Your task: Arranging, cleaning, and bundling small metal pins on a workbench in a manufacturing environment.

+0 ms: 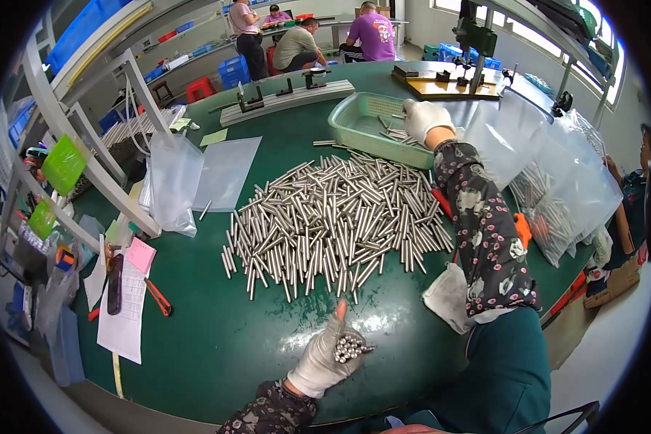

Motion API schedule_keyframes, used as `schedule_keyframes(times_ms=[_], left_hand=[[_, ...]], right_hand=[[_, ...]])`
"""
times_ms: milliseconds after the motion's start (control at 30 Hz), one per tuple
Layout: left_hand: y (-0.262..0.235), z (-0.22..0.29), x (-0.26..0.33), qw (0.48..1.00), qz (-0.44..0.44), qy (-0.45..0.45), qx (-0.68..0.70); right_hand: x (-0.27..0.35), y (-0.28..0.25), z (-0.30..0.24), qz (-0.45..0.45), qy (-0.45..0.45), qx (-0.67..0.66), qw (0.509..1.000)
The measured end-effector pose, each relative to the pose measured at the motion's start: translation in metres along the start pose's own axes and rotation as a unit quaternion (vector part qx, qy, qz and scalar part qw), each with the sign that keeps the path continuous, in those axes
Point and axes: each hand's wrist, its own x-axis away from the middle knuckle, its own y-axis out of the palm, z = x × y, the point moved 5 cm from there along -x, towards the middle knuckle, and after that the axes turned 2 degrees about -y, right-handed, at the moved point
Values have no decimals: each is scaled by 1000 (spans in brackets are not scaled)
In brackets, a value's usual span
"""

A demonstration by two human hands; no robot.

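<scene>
The left hand [329, 354] holds a bunch of metal rods [349, 349] pointing to 3 o'clock; the right hand [423, 119], at 1 o'clock, grips rods in the green tray [354, 119].

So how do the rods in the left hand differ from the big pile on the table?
The rods in the left hand form a small, tight bundle, all parallel with ends lined up; the pile of rods is far larger and spread loosely across the green table. The bundle is gripped in the gloved left hand; the pile lies untouched. Both look like similar shiny metal rods.
</scene>
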Motion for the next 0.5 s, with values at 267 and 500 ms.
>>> schedule_keyframes(times_ms=[267,500], left_hand=[[4,2,9,1000,-7,-20,-6],[2,-6,3,998,9,-26,63]], right_hand=[[-4,45,32,-70,57,-100,991],[81,-11,-27,-41,-62,-379,923]])
